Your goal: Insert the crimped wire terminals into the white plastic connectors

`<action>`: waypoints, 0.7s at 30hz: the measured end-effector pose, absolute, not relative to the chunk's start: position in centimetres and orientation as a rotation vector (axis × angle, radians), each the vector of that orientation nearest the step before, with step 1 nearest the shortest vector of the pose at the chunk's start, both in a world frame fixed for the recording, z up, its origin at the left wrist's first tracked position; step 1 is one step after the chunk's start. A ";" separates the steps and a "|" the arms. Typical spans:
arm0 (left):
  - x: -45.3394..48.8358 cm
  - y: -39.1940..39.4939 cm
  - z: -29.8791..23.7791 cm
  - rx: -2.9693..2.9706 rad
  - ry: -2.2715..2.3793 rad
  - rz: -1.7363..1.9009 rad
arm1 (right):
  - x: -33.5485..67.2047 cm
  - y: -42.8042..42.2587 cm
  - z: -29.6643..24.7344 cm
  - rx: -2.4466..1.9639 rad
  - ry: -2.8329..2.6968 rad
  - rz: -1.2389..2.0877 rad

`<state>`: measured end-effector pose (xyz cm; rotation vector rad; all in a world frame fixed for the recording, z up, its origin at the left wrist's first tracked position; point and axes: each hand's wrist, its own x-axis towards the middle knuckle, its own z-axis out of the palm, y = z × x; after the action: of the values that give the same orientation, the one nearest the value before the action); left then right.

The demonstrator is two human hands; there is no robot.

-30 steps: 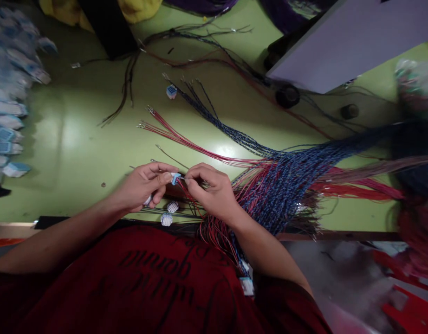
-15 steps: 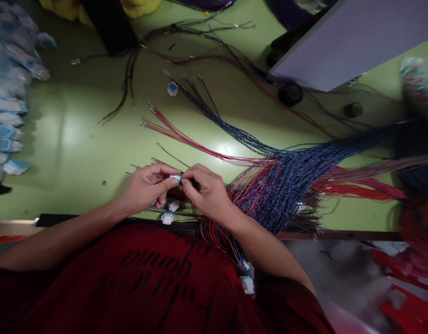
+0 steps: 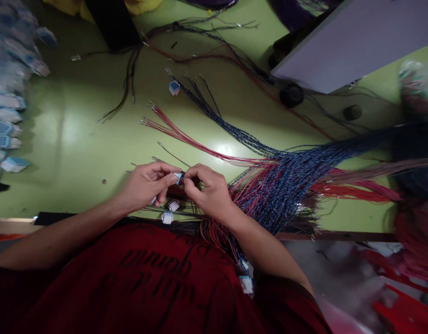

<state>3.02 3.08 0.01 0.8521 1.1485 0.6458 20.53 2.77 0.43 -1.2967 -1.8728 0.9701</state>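
My left hand (image 3: pixel 144 184) pinches a small blue-and-white plastic connector (image 3: pixel 178 176) between thumb and forefinger near the table's front edge. My right hand (image 3: pixel 209 189) is pinched on a thin wire right at the connector's side, fingertips touching it. Red wires run from under my right hand toward a big bundle of red and blue twisted wires (image 3: pixel 287 181) spread to the right. Two more small connectors (image 3: pixel 170 211) lie on the table just below my left hand.
The green table (image 3: pixel 71 139) holds a fan of red wires (image 3: pixel 172 132), blue twisted wires (image 3: pixel 214 116), one loose connector (image 3: pixel 174 87), dark wires at the back and a pile of connectors (image 3: pixel 8 106) at far left. A white board (image 3: pixel 353 41) stands at back right.
Both hands stay pinched together at the connector with only small finger shifts; the view has drifted slightly.
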 end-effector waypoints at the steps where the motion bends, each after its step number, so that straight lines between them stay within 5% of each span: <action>1: 3.0 3.1 0.0 0.856 1.153 0.640 | 20.5 2.8 0.4 -1.284 -1.888 0.955; 21: 3.1 2.8 -0.3 0.836 1.167 0.610 | 20.7 2.7 0.3 -1.256 -1.995 0.877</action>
<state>3.05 2.79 -0.27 0.8363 1.1674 0.6103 20.66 2.72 0.28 -1.2557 -1.9953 0.8770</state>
